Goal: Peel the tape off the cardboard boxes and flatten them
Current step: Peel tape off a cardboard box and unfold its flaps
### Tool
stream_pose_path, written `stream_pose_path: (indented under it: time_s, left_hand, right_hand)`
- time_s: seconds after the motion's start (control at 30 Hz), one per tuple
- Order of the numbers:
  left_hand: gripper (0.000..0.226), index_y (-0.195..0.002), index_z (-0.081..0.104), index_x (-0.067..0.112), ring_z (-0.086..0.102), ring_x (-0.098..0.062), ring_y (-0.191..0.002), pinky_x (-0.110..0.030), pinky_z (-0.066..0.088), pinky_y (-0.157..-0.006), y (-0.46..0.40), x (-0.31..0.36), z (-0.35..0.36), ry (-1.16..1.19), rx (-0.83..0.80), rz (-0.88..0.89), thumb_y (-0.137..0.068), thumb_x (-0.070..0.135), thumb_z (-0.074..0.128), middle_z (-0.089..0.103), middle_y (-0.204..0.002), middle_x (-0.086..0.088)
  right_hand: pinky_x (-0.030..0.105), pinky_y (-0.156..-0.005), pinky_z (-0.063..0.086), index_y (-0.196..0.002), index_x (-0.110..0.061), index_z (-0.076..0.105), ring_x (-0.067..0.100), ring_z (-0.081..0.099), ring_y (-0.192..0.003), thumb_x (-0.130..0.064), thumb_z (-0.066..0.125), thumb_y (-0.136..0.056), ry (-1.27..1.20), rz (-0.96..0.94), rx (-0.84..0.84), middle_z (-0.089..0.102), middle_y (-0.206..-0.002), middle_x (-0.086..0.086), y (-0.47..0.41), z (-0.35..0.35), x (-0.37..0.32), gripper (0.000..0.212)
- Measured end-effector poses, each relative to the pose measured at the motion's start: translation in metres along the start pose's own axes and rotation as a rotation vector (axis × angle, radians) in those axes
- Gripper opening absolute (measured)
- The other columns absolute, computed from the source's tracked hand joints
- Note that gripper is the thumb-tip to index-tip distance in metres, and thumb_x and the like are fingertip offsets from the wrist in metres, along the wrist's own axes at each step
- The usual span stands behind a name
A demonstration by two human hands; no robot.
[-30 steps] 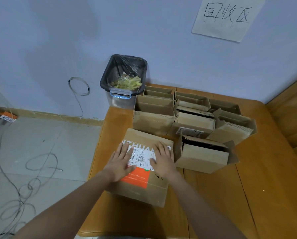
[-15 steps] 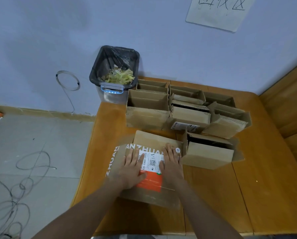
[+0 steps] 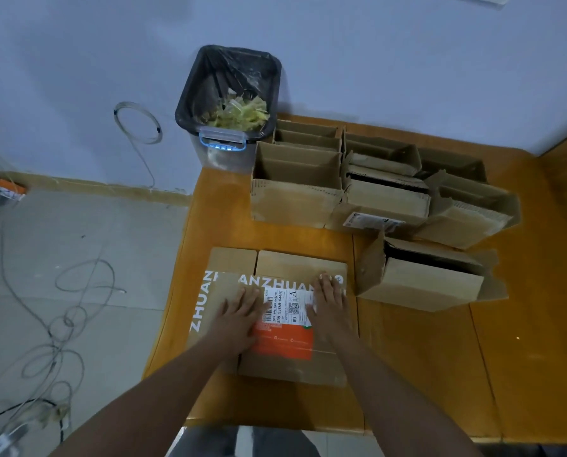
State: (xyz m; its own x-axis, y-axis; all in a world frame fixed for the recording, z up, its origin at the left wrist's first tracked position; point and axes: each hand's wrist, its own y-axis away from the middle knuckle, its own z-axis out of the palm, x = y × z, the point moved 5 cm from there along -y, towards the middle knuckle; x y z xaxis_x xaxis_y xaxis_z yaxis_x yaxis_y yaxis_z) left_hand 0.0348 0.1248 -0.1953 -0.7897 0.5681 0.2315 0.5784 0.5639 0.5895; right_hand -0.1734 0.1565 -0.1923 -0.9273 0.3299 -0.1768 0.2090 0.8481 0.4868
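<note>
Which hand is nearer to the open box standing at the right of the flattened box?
Right hand: beside the open box, pressing the flattened box. Left hand presses farther away.

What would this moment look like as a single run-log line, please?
step: flattening | left hand: pressing flattened box | right hand: pressing same | open boxes: waiting

Flattened box [image 3: 295, 364]: brown cardboard, white block lettering, white label [image 3: 288, 306] with black barcode, orange panel [image 3: 283, 341] beneath. Open boxes [image 3: 295, 199]: plain brown; tabletop [image 3: 424, 374]: orange-brown wood. Bin [image 3: 224, 153]: clear plastic, black liner, blue latch, yellow-green scraps; wall [image 3: 374, 54] pale blue, floor [image 3: 78, 258] grey tile.
</note>
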Motion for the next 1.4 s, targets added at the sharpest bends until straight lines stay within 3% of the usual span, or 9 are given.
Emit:
stream_pose_path:
  time_s: [0.17,0.33,0.53,0.63,0.73,0.8,0.93,1.13,1.4]
  left_hand:
    - [0.082,-0.153,-0.009,0.034,-0.023,-0.030,-0.146,-0.053,-0.002,-0.118,-0.013,-0.008,0.000,-0.003,-0.005,-0.031,-0.096,0.045,0.048,-0.027,-0.157,0.000]
    - [0.094,-0.145,-0.028,0.023,-0.024,-0.024,-0.145,-0.050,-0.002,-0.119,-0.025,-0.011,0.006,0.041,0.059,-0.090,-0.096,0.046,0.048,-0.035,-0.152,0.000]
    - [0.092,-0.139,-0.032,0.031,-0.030,-0.022,-0.142,-0.047,-0.009,-0.117,-0.041,-0.014,0.004,0.071,0.163,-0.056,-0.094,0.053,0.045,-0.036,-0.151,0.003]
    - [0.088,-0.150,-0.015,0.031,-0.020,-0.025,-0.147,-0.048,-0.009,-0.118,-0.047,-0.018,-0.003,0.031,0.196,0.003,-0.091,0.063,0.042,-0.024,-0.157,0.001]
    - [0.074,-0.149,0.036,0.022,0.021,-0.036,-0.146,-0.055,0.010,-0.116,-0.045,-0.021,-0.018,0.069,0.371,0.118,-0.088,0.063,0.036,0.025,-0.158,-0.012]
    - [0.066,-0.141,0.051,0.019,0.035,-0.040,-0.139,-0.055,0.017,-0.113,-0.048,-0.023,-0.021,0.099,0.434,0.115,-0.088,0.057,0.035,0.040,-0.150,-0.016]
    - [0.065,-0.145,0.043,0.018,0.021,-0.037,-0.145,-0.046,0.007,-0.118,-0.059,-0.019,-0.016,0.137,0.489,0.031,-0.092,0.054,0.034,0.029,-0.154,-0.021]
    - [0.069,-0.149,0.032,0.022,0.018,-0.032,-0.145,-0.047,0.009,-0.117,-0.068,-0.026,-0.007,0.073,0.537,-0.009,-0.091,0.059,0.033,0.028,-0.156,-0.018]
    - [0.074,-0.153,0.021,0.026,0.009,-0.033,-0.147,-0.053,0.008,-0.115,-0.072,-0.023,-0.007,0.027,0.518,-0.065,-0.089,0.063,0.029,0.011,-0.158,-0.018]
  right_hand:
    - [0.043,-0.117,-0.008,-0.153,-0.020,-0.010,0.022,-0.023,-0.144,-0.040,0.034,-0.102,-0.031,-0.033,0.001,-0.024,-0.158,0.001,-0.018,-0.002,-0.008,0.070]
    - [0.047,-0.118,-0.003,-0.153,-0.019,-0.009,0.024,-0.022,-0.145,-0.040,0.036,-0.102,0.002,-0.022,-0.003,-0.024,-0.158,0.000,-0.034,-0.002,-0.005,0.071]
    - [0.046,-0.116,-0.011,-0.151,-0.022,-0.016,0.019,-0.034,-0.136,-0.043,0.027,-0.102,0.034,-0.004,0.050,-0.028,-0.156,0.003,-0.057,0.001,0.005,0.069]
    - [0.043,-0.115,-0.015,-0.147,-0.023,-0.021,0.017,-0.033,-0.136,-0.046,0.023,-0.102,0.053,-0.011,0.098,-0.025,-0.157,0.003,-0.063,0.002,0.011,0.067]
    - [0.039,-0.114,-0.018,-0.146,-0.023,-0.022,0.017,-0.026,-0.142,-0.047,0.020,-0.101,0.094,-0.016,0.162,-0.021,-0.158,0.003,-0.062,0.009,0.016,0.066]
    - [0.039,-0.115,-0.017,-0.147,-0.023,-0.019,0.018,-0.020,-0.145,-0.046,0.022,-0.101,0.100,-0.014,0.195,-0.016,-0.160,0.002,-0.062,0.012,0.017,0.065]
    - [0.040,-0.117,-0.012,-0.151,-0.022,-0.006,0.020,-0.010,-0.148,-0.045,0.027,-0.100,0.074,-0.030,0.216,-0.010,-0.160,0.002,-0.064,0.012,0.018,0.065]
    - [0.043,-0.117,-0.004,-0.152,-0.019,0.009,0.022,-0.002,-0.147,-0.050,0.017,-0.094,0.059,-0.017,0.257,-0.002,-0.159,0.002,-0.065,0.013,0.019,0.067]
    - [0.047,-0.116,-0.007,-0.151,-0.025,-0.005,0.020,-0.014,-0.146,-0.051,0.020,-0.094,0.095,0.007,0.262,-0.011,-0.159,0.001,-0.069,0.018,0.021,0.068]
